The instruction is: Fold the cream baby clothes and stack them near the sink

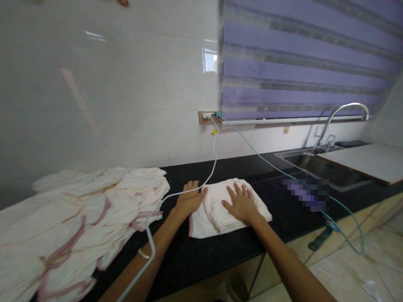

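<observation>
A folded cream cloth (pixel 220 218) with a pink edge lies on the black counter (pixel 204 256). My left hand (pixel 189 200) rests flat at the cloth's left edge, fingers spread. My right hand (pixel 241 204) presses palm-down on top of the cloth, fingers apart. Neither hand grips anything. A white cable (pixel 214 161) runs from the wall socket (pixel 208 117) down past my left hand and over my left forearm.
A big pile of cream cloths with pink trim (pixel 78 222) covers the counter's left side. A steel sink (pixel 324 167) with a curved tap (pixel 343 113) sits at the right, beside a light board (pixel 368 161). A teal cable (pixel 261 157) crosses the counter to the floor.
</observation>
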A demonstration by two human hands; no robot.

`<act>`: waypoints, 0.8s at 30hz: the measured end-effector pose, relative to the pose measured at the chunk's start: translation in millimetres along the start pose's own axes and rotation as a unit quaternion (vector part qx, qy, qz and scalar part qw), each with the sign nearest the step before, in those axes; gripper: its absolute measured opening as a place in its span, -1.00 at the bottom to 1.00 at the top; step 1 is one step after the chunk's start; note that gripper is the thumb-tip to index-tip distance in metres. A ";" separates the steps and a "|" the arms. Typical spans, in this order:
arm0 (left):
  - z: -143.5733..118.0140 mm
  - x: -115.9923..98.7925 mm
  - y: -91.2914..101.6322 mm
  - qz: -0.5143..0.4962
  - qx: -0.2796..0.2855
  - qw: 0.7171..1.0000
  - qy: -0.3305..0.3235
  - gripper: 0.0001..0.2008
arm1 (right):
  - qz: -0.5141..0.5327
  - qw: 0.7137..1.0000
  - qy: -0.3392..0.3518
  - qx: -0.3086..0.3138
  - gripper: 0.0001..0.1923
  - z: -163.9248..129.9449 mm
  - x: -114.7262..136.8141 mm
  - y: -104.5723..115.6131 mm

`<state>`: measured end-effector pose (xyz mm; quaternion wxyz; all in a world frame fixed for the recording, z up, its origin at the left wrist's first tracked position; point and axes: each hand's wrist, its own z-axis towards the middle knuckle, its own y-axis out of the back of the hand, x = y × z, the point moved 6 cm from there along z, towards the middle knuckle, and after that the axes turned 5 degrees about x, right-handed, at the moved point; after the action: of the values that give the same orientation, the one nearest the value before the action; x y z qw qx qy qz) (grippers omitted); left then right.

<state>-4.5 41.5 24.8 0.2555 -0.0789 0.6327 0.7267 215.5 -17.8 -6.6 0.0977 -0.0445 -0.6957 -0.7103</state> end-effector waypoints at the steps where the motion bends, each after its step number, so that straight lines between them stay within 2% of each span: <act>1: 0.5 8.3 9.4 0.019 0.006 0.998 0.054 -0.43 | -0.002 1.000 0.002 -0.003 -0.15 0.8 -0.4 -0.2; 3: -0.7 22.6 25.0 0.037 0.039 0.989 0.136 -0.45 | -0.006 1.000 0.002 -0.007 -0.16 2.5 -1.5 -1.2; 5: -4.0 28.6 33.3 0.004 0.078 0.983 0.163 -0.50 | -0.009 1.000 0.002 -0.010 -0.17 4.0 -2.2 -2.9; 7: -8.8 25.7 34.0 -0.003 0.114 0.982 0.153 -0.52 | -0.007 1.000 0.003 -0.013 -0.18 4.6 -2.4 -4.1; 9: -14.7 17.7 27.7 0.039 0.141 0.980 0.138 -0.50 | -0.001 1.000 0.006 -0.017 -0.19 4.1 -2.0 -4.2; 12: -20.4 -1.6 11.0 0.081 0.138 0.983 0.085 -0.49 | 0.006 1.000 0.009 -0.024 -0.22 1.9 -0.9 -2.0; 15: -21.5 -16.8 -5.8 0.052 0.124 0.990 0.033 -0.57 | 0.010 1.000 0.011 -0.025 -0.23 0.0 -0.2 0.6; 17: -19.9 -22.8 -12.0 -0.021 0.123 0.992 -0.003 -0.67 | 0.014 1.000 0.013 -0.025 -0.23 -0.5 0.0 1.9; 19: -17.9 -27.1 -11.2 -0.159 0.111 0.980 -0.043 -0.75 | 0.018 0.999 0.013 -0.027 -0.24 -0.9 -0.1 2.9; 21: -16.9 -26.3 -8.5 -0.315 0.110 0.941 -0.048 -0.79 | 0.021 0.999 0.014 -0.031 -0.25 -1.4 -0.1 4.0; 24: -17.5 -17.4 -7.8 -0.465 0.118 0.877 0.016 -0.72 | 0.025 0.999 0.015 -0.037 -0.27 -2.8 0.5 5.8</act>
<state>10.5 20.5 22.2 0.5610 -0.3451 0.6084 0.4427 216.3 -20.7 -0.9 0.1245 -0.0545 -0.6663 -0.7332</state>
